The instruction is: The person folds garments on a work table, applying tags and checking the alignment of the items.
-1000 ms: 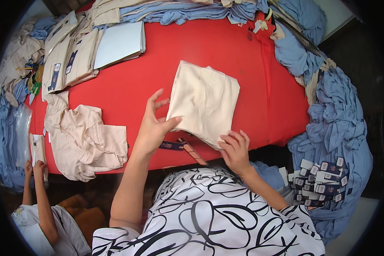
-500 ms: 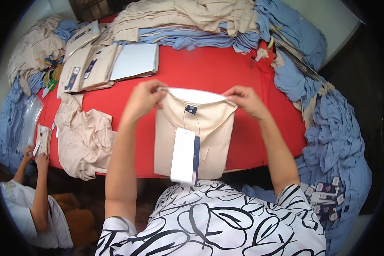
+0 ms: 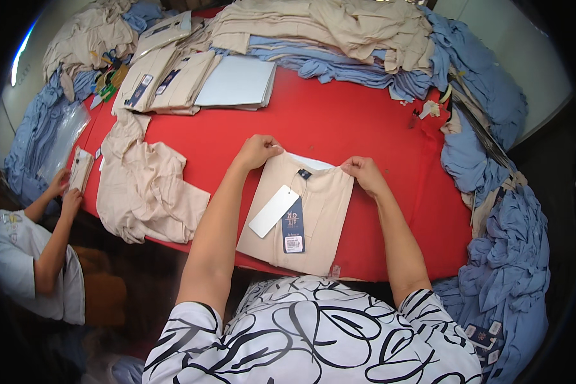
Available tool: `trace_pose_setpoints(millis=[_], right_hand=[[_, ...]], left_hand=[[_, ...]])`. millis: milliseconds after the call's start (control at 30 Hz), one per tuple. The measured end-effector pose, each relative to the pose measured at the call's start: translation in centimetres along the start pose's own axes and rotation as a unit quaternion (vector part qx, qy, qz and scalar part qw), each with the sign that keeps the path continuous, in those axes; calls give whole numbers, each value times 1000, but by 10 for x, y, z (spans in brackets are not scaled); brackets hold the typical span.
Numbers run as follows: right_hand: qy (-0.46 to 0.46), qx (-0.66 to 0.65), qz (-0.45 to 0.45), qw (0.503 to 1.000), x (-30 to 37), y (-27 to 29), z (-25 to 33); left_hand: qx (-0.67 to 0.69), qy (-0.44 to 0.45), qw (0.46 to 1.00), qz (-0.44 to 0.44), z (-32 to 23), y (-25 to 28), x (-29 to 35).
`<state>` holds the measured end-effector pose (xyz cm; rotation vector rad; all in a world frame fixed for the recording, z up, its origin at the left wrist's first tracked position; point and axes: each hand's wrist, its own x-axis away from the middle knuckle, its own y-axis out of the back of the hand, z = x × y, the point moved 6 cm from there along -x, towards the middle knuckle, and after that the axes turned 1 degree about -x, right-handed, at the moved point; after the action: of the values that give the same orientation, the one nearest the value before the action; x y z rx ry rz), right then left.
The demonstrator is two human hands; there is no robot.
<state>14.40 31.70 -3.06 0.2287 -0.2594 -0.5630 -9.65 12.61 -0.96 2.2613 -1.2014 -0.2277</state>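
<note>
A folded beige shirt (image 3: 326,217) lies on the red table in front of me, its neck end facing away. My left hand (image 3: 260,151) pinches its far left corner. At the far right corner, my right hand (image 3: 363,175) grips the shirt between thumb and fingers. A white sheet (image 3: 308,160) shows inside the neckline. From the dark neck label (image 3: 304,173) a string runs to a white hang tag (image 3: 274,212) and a navy hang tag (image 3: 294,225), which rest fanned apart on the shirt's front.
Left of me a crumpled beige garment (image 3: 144,185) lies on the red table (image 3: 339,112). Behind it are packed folded shirts (image 3: 173,80) and a stack of white boards (image 3: 233,83). Blue garments (image 3: 502,256) line the right edge. A co-worker's hands (image 3: 65,189) hold a small folded garment at far left.
The shirt has gone from being held up at a tilt to lying flatter on the table. Its tags have spread apart, and the view has shifted.
</note>
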Motion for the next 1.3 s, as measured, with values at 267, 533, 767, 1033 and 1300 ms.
trace_pose_setpoints(millis=[267, 533, 767, 1033, 1300], right_hand=[[24, 98, -20, 995, 3, -4, 13], [11, 59, -12, 998, 1, -6, 12], [35, 39, -10, 999, -1, -5, 8], [41, 46, -20, 998, -2, -2, -1], [38, 79, 22, 996, 1, -12, 15]], left_hand=[[-221, -94, 939, -246, -48, 17, 63], [-245, 21, 969, -11, -82, -38, 169], [-31, 81, 995, 41, -78, -27, 162], [-122, 147, 981, 13, -59, -16, 212], [-73, 8, 994, -79, -22, -58, 282]])
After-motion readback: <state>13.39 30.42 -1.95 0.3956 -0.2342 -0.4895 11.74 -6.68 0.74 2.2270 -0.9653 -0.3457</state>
